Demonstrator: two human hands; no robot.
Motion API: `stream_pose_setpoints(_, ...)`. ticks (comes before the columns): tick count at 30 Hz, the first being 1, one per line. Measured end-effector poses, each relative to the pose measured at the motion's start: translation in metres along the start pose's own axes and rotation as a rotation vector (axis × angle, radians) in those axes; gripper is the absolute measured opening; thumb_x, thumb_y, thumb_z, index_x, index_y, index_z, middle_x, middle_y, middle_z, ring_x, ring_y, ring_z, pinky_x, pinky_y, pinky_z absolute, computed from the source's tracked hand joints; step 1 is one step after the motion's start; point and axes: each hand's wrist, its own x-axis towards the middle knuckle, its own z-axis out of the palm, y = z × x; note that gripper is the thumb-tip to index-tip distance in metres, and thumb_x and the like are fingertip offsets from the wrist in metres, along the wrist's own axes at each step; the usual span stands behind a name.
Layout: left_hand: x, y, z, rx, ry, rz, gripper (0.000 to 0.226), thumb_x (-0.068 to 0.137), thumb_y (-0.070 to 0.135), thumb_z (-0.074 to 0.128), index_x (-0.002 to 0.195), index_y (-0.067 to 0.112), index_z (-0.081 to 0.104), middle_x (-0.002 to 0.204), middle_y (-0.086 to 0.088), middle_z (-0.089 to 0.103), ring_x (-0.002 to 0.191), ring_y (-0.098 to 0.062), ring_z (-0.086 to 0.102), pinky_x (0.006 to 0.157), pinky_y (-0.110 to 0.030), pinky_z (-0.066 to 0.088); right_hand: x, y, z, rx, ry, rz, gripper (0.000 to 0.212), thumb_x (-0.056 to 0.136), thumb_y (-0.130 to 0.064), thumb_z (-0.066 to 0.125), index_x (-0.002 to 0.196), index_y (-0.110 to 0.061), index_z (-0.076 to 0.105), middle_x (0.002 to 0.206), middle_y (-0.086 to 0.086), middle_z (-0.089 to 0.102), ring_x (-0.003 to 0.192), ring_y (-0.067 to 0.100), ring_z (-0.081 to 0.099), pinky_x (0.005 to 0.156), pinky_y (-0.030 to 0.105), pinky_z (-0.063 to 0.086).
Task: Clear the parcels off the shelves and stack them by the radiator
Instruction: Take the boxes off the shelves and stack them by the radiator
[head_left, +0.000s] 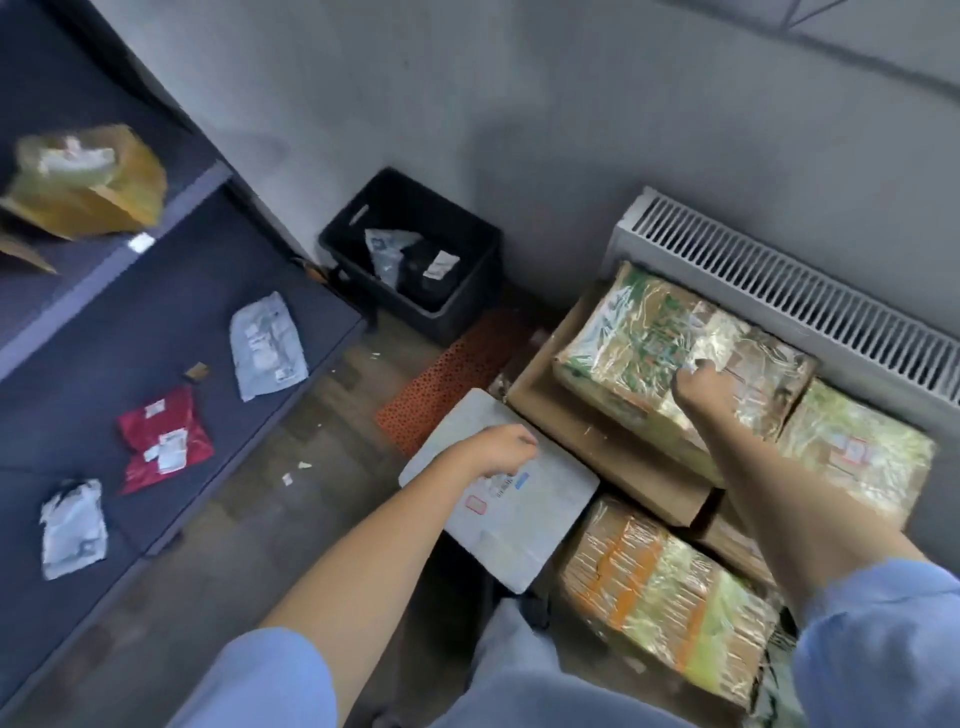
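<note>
— Head view, progress?
— Partial. Several boxes (680, 358) sit stacked beside the radiator (789, 291); the shelf (156, 312) holds four small parcels (165, 441).
— Hands?
— Left hand (498, 449) grips a flat grey parcel (498, 488); right hand (704, 387), fingers curled, rests on the top box.

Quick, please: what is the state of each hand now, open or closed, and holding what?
Left hand: closed, grip on the grey flat parcel.
Right hand: fingers curled on top of the film-wrapped box; a real grip cannot be told.

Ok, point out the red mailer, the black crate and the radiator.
red mailer (165, 439), head view, middle of its face
black crate (340, 236), head view, left wall
radiator (789, 283), head view, top grille
</note>
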Motion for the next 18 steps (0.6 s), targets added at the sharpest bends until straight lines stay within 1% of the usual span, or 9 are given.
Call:
stream_pose_setpoints(3, -0.033, -0.053, -0.037, 0.000, 0.151, -0.008, 0.035, 0.093, 0.023, 0.039, 0.125, 0.018, 0.053, 0.112, -0.006, 0.059, 0.091, -0.019, 0.055, 0.070, -0.026, 0.041, -0.066, -0.074, 0.044, -0.211, -0.185, -0.377, 0.038, 0.096, -0.018, 0.036, 0.122, 0.004, 0.054, 0.130, 0.030, 0.051, 0.122, 0.041, 0.047, 0.101, 0.041, 0.036)
stream_pose_setpoints(6, -0.085, -0.126, -0.076, -0.099, 0.320, -0.004, 0.029, 0.094, 0.021, 0.041, 0.118, 0.017, 0.057, 0.104, -0.003, 0.057, 0.086, -0.018, 0.054, 0.050, -0.016, 0.039, -0.163, -0.143, 0.093, -0.311, -0.382, -0.616, 0.028, 0.093, -0.014, 0.038, 0.094, -0.007, 0.065, 0.121, 0.023, 0.060, 0.107, 0.031, 0.057, 0.090, 0.033, 0.043)
stream_pose_setpoints(7, -0.106, -0.153, -0.086, -0.134, 0.367, -0.013, 0.028, 0.095, 0.022, 0.040, 0.118, 0.019, 0.055, 0.103, -0.003, 0.055, 0.086, -0.017, 0.054, 0.048, -0.016, 0.038, -0.198, -0.163, 0.108, -0.329, -0.421, -0.690, 0.028, 0.093, -0.014, 0.038, 0.089, -0.007, 0.065, 0.121, 0.021, 0.061, 0.104, 0.029, 0.058, 0.087, 0.032, 0.043)
stream_pose_setpoints(9, -0.155, -0.216, -0.103, -0.211, 0.462, -0.067, 0.032, 0.097, 0.026, 0.038, 0.125, 0.021, 0.050, 0.105, -0.001, 0.053, 0.088, -0.016, 0.054, 0.057, -0.021, 0.040, -0.273, -0.200, 0.138, -0.382, -0.501, -0.844, 0.028, 0.094, -0.013, 0.040, 0.100, 0.000, 0.065, 0.119, 0.019, 0.062, 0.109, 0.029, 0.057, 0.087, 0.031, 0.043)
stream_pose_setpoints(10, -0.184, -0.252, -0.108, -0.260, 0.514, -0.100, 0.033, 0.097, 0.026, 0.037, 0.127, 0.022, 0.048, 0.105, 0.000, 0.053, 0.089, -0.016, 0.055, 0.062, -0.024, 0.039, -0.314, -0.218, 0.154, -0.418, -0.538, -0.923, 0.028, 0.096, -0.012, 0.040, 0.098, 0.001, 0.064, 0.113, 0.018, 0.063, 0.110, 0.027, 0.057, 0.086, 0.030, 0.041)
stream_pose_setpoints(12, -0.245, -0.325, -0.109, -0.348, 0.602, -0.154, 0.030, 0.098, 0.026, 0.035, 0.126, 0.024, 0.047, 0.101, 0.001, 0.054, 0.086, -0.015, 0.054, 0.068, -0.025, 0.038, -0.400, -0.248, 0.177, -0.462, -0.617, -1.035, 0.030, 0.098, -0.014, 0.040, 0.072, -0.014, 0.056, 0.091, 0.011, 0.058, 0.098, 0.017, 0.050, 0.079, 0.025, 0.035)
stream_pose_setpoints(14, -0.307, -0.402, -0.103, -0.412, 0.677, -0.204, 0.031, 0.099, 0.026, 0.036, 0.126, 0.020, 0.049, 0.106, -0.002, 0.057, 0.088, -0.015, 0.054, 0.068, -0.024, 0.039, -0.483, -0.275, 0.205, -0.436, -0.679, -1.113, 0.036, 0.096, -0.015, 0.042, 0.064, -0.029, 0.040, 0.094, 0.004, 0.049, 0.093, 0.012, 0.041, 0.080, 0.020, 0.031)
stream_pose_setpoints(16, -0.367, -0.478, -0.091, -0.500, 0.811, -0.267, 0.033, 0.098, 0.023, 0.040, 0.127, 0.014, 0.051, 0.112, -0.007, 0.057, 0.091, -0.017, 0.052, 0.067, -0.024, 0.040, -0.559, -0.293, 0.237, -0.395, -0.734, -1.211, 0.035, 0.096, -0.015, 0.043, 0.064, -0.030, 0.041, 0.097, 0.005, 0.048, 0.092, 0.014, 0.042, 0.080, 0.021, 0.032)
stream_pose_setpoints(18, -0.423, -0.548, -0.069, -0.645, 0.935, -0.333, 0.022, 0.097, 0.020, 0.040, 0.112, 0.018, 0.056, 0.099, -0.005, 0.054, 0.084, -0.017, 0.052, 0.068, -0.025, 0.038, -0.627, -0.303, 0.278, -0.391, -0.796, -1.288, 0.031, 0.096, -0.014, 0.043, 0.067, -0.024, 0.046, 0.093, 0.006, 0.051, 0.089, 0.016, 0.045, 0.077, 0.023, 0.037)
